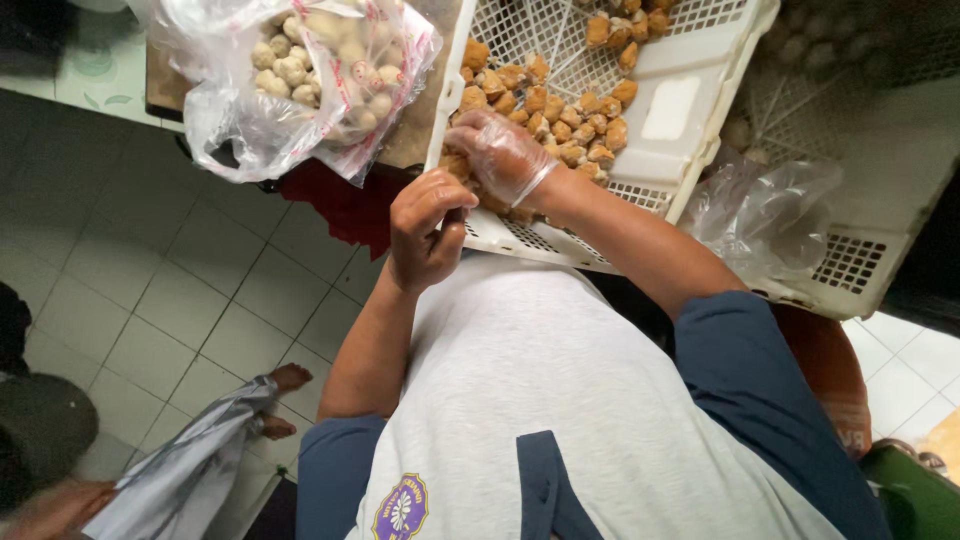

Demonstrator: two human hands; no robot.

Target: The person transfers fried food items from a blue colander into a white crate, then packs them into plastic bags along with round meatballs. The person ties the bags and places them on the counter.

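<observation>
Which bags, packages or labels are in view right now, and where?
Clear plastic bag, top left: crumpled, red print, holds pale round balls.
Empty clear bag, right, against the white crate: crumpled, see-through.
Round badge on the grey shirt, bottom: purple and yellow.

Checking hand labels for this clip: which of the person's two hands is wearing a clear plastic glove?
The right hand, resting on the browned pieces in the white crate; the left hand is bare.
</observation>
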